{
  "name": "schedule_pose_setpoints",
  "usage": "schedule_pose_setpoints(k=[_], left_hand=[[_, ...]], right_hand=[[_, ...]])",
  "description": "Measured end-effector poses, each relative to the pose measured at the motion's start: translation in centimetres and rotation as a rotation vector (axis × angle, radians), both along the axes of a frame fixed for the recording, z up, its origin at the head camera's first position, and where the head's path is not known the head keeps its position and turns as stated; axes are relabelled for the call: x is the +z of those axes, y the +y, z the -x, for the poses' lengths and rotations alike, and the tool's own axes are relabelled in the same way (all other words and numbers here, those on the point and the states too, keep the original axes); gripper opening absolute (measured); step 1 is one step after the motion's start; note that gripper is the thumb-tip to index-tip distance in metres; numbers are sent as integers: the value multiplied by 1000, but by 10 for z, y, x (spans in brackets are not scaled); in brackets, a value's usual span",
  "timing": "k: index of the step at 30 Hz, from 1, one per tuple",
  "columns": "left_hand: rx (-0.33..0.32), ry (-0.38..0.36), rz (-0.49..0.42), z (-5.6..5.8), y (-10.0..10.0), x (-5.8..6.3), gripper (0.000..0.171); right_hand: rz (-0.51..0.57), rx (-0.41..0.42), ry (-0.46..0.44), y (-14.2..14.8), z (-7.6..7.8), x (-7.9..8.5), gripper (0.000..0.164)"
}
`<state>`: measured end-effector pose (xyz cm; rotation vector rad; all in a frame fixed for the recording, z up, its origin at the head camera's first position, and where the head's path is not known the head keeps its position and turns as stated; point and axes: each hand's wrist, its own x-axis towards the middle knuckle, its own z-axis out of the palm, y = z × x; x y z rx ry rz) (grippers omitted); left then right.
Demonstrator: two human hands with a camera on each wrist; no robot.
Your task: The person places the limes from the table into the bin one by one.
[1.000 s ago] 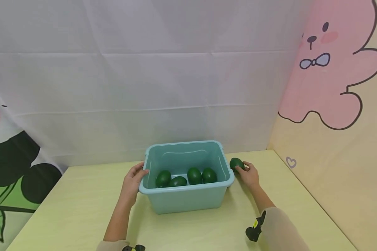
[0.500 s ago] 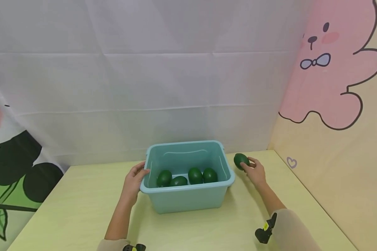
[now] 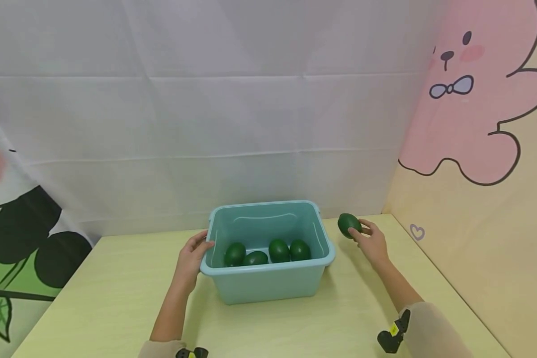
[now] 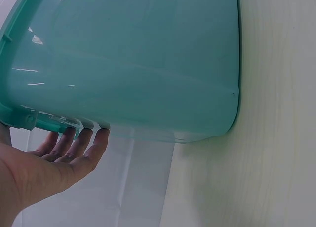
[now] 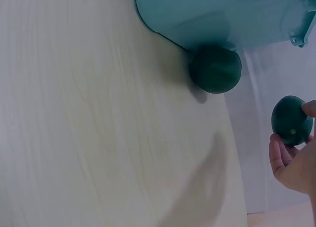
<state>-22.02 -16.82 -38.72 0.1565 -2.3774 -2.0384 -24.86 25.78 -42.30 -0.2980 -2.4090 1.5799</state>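
Note:
A light-blue plastic bin (image 3: pixel 268 283) stands on the table, with several dark green avocados (image 3: pixel 279 251) along its bottom. My left hand (image 3: pixel 191 258) holds the bin's left rim, thumb over the edge; in the left wrist view its fingers (image 4: pixel 89 150) lie against the outside below the rim. Right of the bin, my right hand (image 3: pixel 371 243) grips one avocado (image 3: pixel 349 225) between thumb and fingers, raised above the table. The right wrist view has another avocado (image 5: pixel 216 69) on the table close beside the bin; the bin hides it from the head view.
The pale yellow table (image 3: pixel 116 288) runs back to a white cloth (image 3: pixel 161 124). A cream wall panel (image 3: pixel 488 238) with a pink bear drawing borders the right side. Black wrist devices (image 3: pixel 394 332) sit on the sleeves.
My right hand has carried the avocado right and slightly back, away from the bin's side. The left hand stays on the rim, and the bin has hardly moved.

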Motion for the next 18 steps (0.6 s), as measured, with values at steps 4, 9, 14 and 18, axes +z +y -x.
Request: schedule_pose_setpoints(k=[4,9,14,18], left_hand=[[2,-4,-2,0,0,0,49],[3,-8,-2,1,0,0,50],[3,-7,-3,1,0,-1,50],[6,-6,-1,1,-1,-2,49]], right_hand=[[0,2,15,-1,-3,7,58],[-14,18,23,-1,-6,14,59],[-17,36,33,-2,-9,21,59],[-33,43,38,-3,-12,28,59]])
